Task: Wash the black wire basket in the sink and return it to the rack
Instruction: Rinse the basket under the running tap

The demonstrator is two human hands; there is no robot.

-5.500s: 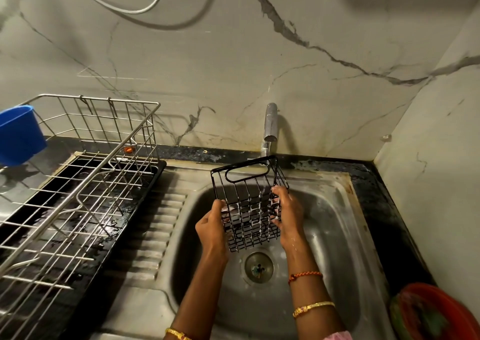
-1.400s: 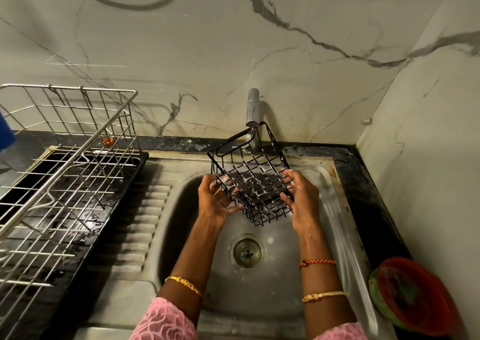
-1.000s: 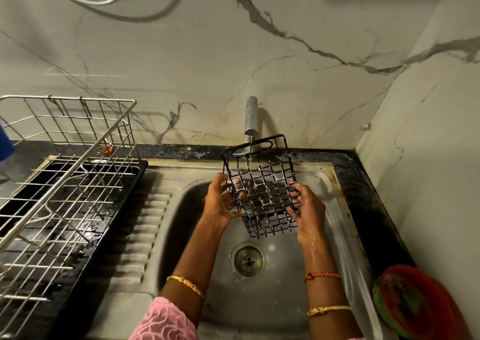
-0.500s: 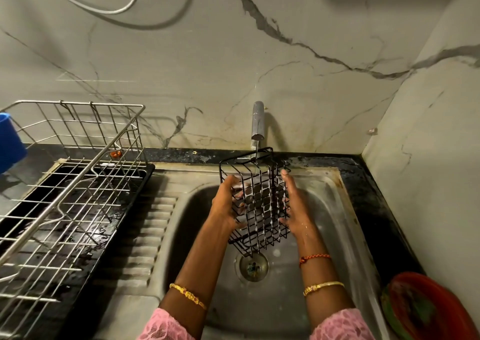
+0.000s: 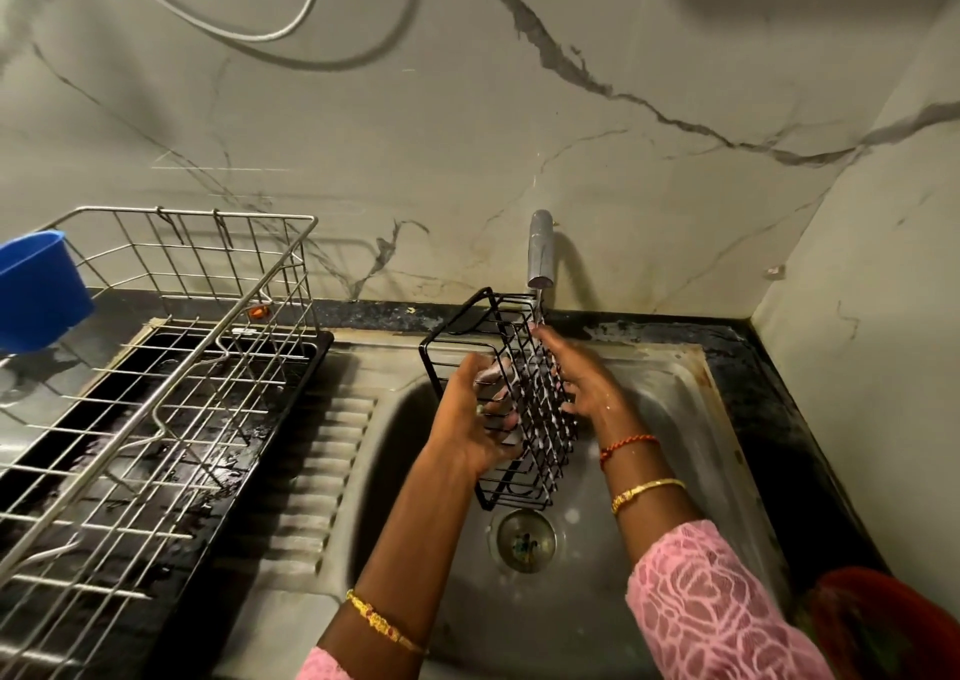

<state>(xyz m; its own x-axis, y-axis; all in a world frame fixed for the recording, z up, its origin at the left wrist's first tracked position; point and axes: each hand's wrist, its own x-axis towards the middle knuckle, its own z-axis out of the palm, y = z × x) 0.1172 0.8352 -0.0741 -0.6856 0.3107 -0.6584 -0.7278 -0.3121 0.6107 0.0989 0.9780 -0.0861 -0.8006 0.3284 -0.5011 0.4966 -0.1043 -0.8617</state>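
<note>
- Black wire basket (image 5: pixel 511 399) has turned edge-on under the tap (image 5: pixel 540 251), over the sink (image 5: pixel 691 419).
- Left hand (image 5: pixel 475 419) curled around its side; right hand (image 5: pixel 582 383) flat, fingers spread.
- Rinsing another face; rack (image 5: pixel 156 367) comes later.

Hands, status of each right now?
Left hand: closed on the black wire basket.
Right hand: fingers extended flat against the basket's side, not gripping.

Black wire basket (image 5: pixel 511 409) – coated metal, wet; sink (image 5: pixel 670 419) – dull brushed steel; rack (image 5: pixel 171 367) – shiny wire.
</note>
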